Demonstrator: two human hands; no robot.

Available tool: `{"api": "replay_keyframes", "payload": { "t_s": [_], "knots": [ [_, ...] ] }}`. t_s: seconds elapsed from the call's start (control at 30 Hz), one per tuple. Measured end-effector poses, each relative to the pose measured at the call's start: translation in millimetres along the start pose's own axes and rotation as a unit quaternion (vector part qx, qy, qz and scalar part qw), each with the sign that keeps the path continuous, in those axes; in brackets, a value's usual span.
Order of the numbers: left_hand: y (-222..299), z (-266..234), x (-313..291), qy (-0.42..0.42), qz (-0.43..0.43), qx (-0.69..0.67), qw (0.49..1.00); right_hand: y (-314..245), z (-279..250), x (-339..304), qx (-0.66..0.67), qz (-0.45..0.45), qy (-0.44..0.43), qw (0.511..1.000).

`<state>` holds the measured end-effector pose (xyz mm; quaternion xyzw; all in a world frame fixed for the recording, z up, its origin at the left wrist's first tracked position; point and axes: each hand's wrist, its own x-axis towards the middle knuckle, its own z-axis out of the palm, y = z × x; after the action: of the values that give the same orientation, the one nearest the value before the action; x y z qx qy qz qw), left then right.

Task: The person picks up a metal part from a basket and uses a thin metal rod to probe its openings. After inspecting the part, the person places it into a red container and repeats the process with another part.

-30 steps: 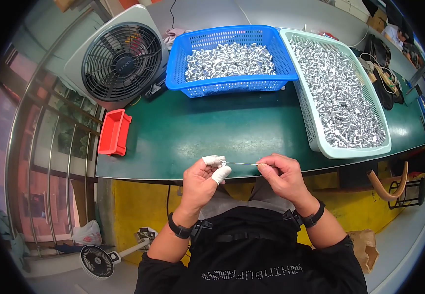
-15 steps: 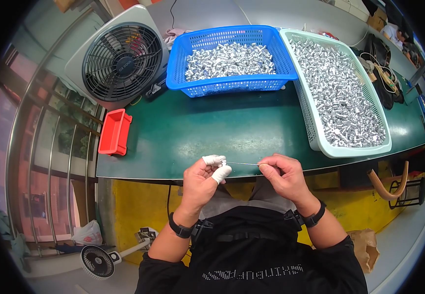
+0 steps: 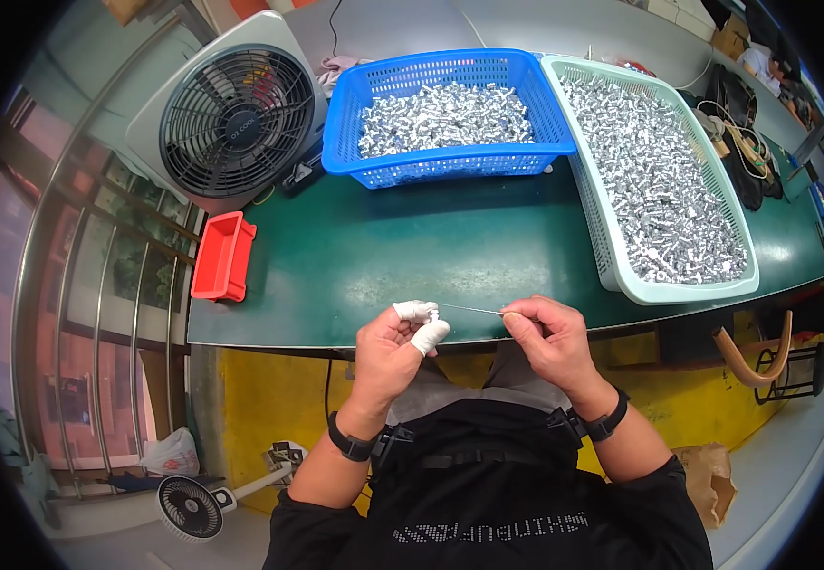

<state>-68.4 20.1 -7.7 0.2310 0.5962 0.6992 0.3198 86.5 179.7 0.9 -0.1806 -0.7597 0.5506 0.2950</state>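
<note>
- Where the surface (image 3: 317,318) ends, left hand (image 3: 393,347) and right hand (image 3: 547,337) both pinch.
- Thin rod (image 3: 472,309), in the right: likely light, stiff; I'd hold its end.
- Small silvery part (image 3: 435,314), in the left: probably hard, slippery; I'd grip its sides.

Black top (image 3: 493,492), grey trousers (image 3: 421,399), black wristbands (image 3: 610,420) and white finger wraps (image 3: 429,336) are worn.
</note>
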Motion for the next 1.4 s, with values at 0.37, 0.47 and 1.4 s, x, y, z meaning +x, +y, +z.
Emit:
{"api": "replay_keyframes", "payload": {
  "t_s": [0.37, 0.47, 1.4],
  "knots": [
    [1, 1, -1, 0.000, 0.002, -0.009, 1.000, 0, -3, -1, 0.013, 0.008, -0.036, 0.999],
    [0, 0, 0, -0.004, 0.004, -0.008, 1.000, 1, -1, 0, 0.024, 0.009, -0.003, 1.000],
    [-7, 0, 3, -0.003, 0.045, -0.040, 0.998, 7, -8, -2, 0.077, 0.083, -0.034, 0.993]
  ]
}}
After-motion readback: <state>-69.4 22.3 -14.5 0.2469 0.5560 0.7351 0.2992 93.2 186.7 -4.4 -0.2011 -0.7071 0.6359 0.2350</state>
